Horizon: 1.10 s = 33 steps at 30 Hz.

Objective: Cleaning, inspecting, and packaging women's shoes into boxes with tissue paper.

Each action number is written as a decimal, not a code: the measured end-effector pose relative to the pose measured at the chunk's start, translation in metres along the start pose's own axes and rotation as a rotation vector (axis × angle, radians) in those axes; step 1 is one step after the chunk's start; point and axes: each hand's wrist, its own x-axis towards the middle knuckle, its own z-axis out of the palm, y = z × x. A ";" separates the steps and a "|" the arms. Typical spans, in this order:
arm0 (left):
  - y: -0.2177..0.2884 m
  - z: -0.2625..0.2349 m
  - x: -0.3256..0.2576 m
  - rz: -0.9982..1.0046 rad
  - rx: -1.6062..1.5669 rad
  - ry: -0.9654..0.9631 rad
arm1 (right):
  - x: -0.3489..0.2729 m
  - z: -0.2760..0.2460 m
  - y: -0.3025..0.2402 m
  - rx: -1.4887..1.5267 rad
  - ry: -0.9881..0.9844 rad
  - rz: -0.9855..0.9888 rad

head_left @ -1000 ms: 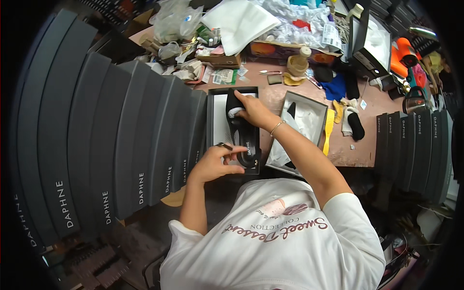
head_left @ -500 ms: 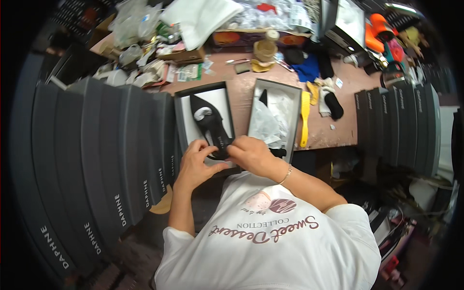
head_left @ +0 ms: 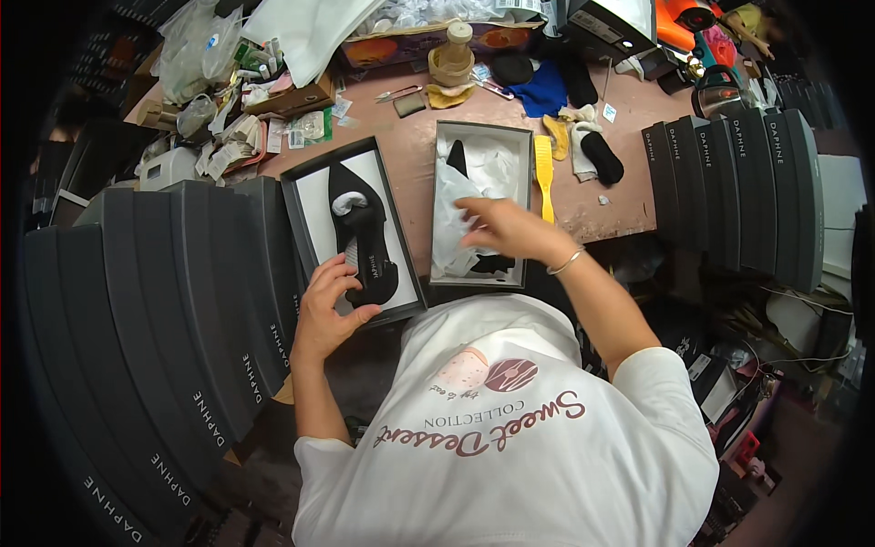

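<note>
The left hand (head_left: 325, 305) curls loosely against the heel end of the black pointed shoe (head_left: 362, 239), steadying it flat in the open box lid (head_left: 303, 202). The right hand (head_left: 499, 230) spreads open over the white tissue paper (head_left: 460, 205) in the 2nd box (head_left: 527, 173), pressing it around another black shoe there.

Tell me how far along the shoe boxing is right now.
Done: one black shoe lies in the left open box. In hand: the left hand touches that shoe's heel end, and the right hand is on the white tissue paper in the right open box, where a dark shoe part shows. Left: both boxes are open, no lids on.
</note>
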 end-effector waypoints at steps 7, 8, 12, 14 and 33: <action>0.070 0.007 0.011 0.147 -0.584 -0.157 | -0.058 0.074 0.072 -0.576 -0.037 0.222; 0.078 0.028 0.019 0.035 -0.719 -0.302 | -0.052 0.077 0.070 -0.551 -0.027 0.269; 0.064 0.130 0.034 -0.149 -0.800 -0.007 | -0.051 0.066 0.055 -0.367 0.102 0.201; 0.055 0.150 0.049 -0.166 -0.822 0.234 | -0.052 0.035 0.026 -0.305 0.183 -0.019; 0.060 0.175 0.125 0.174 0.035 0.207 | -0.106 -0.058 -0.049 -0.785 0.277 0.098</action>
